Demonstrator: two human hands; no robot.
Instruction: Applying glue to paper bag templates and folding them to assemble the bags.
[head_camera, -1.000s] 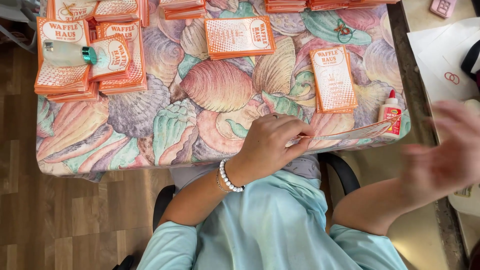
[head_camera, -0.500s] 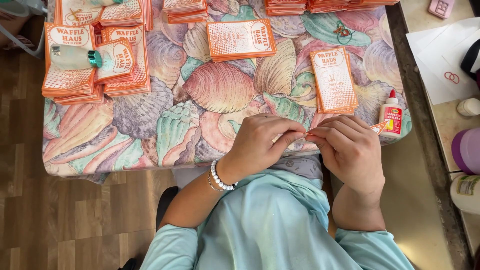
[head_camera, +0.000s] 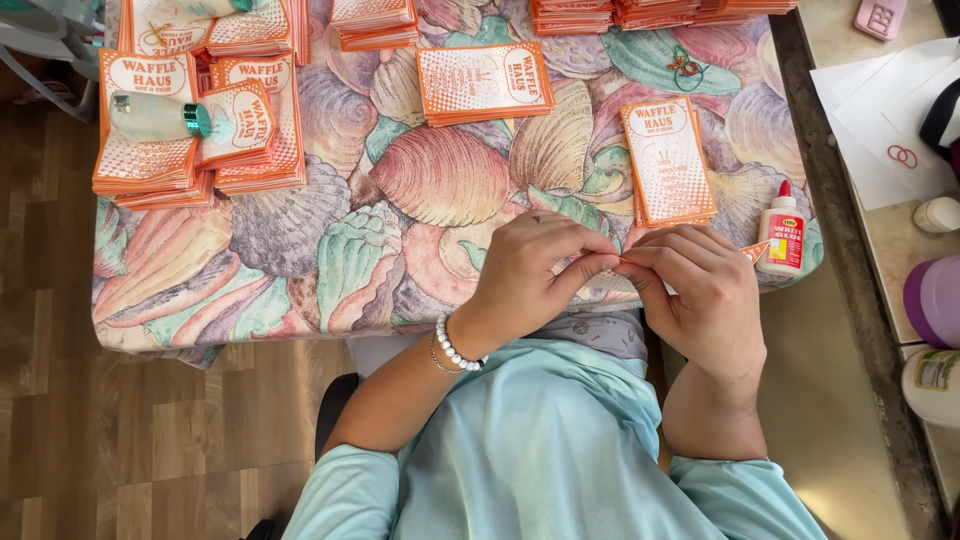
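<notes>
My left hand and my right hand meet at the near edge of the shell-patterned table. Both pinch a folded orange-and-white paper piece between thumbs and fingertips; only its thin edge and right tip show, the rest is hidden by my fingers. A flat stack of orange printed paper bags lies just beyond my right hand. A small white glue bottle with a red cap stands right of my right hand, near the table edge.
More stacks of orange bags sit at the far left and along the far edge. A pale green bottle lies on the left stacks. A counter on the right holds white papers, a purple container and a white jar.
My right hand swung in from the right side and joined my left hand on the paper piece. My left hand stayed at the table edge.
</notes>
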